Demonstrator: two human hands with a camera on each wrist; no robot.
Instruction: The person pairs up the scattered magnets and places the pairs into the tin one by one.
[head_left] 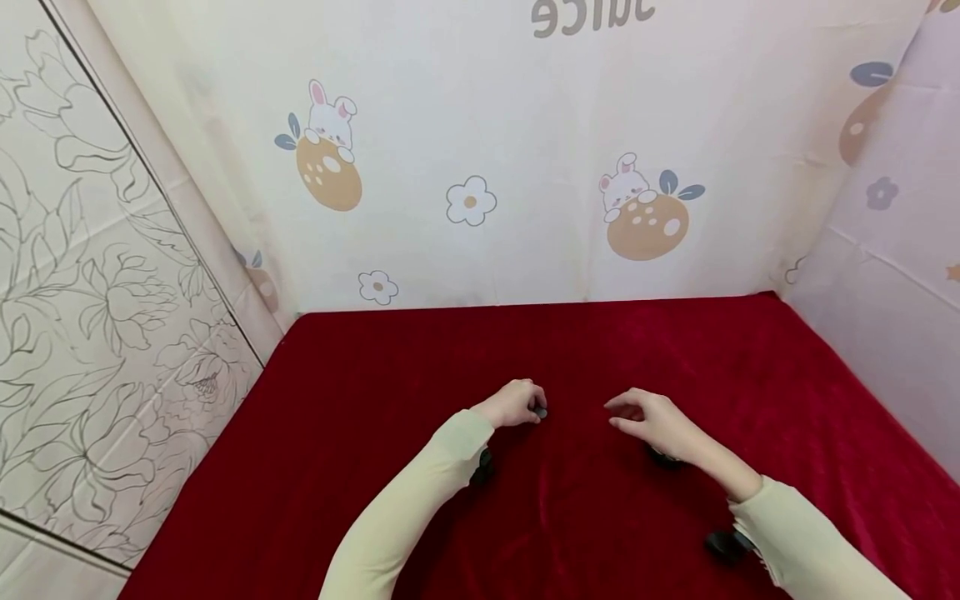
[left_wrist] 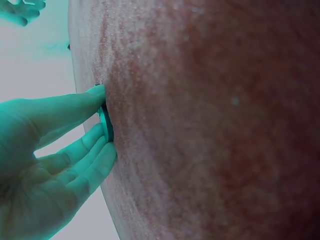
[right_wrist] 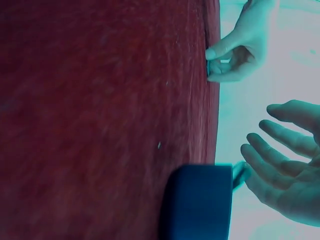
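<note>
My left hand [head_left: 515,403] is low at the cloth, pinching a small flat grey piece [head_left: 541,412] between thumb and fingers. In the left wrist view, this thin, dark-edged piece [left_wrist: 106,124] stands against the cloth; its kind is unclear. To the right, my right hand [head_left: 652,421] hovers with fingers loosely bent and nothing between them. A dark object [head_left: 663,457] is partly hidden beneath that hand. The right wrist view shows a dark blue, round-cornered object [right_wrist: 200,202] with a small projecting part, near the right fingers; its kind cannot be made out.
Dark red velvet cloth [head_left: 420,358] covers the table. A pale curtain [head_left: 525,108] with rabbit and flower prints stands behind it, and flower-patterned panels [head_left: 90,317] line the left. Black devices [head_left: 727,546] sit at both wrists.
</note>
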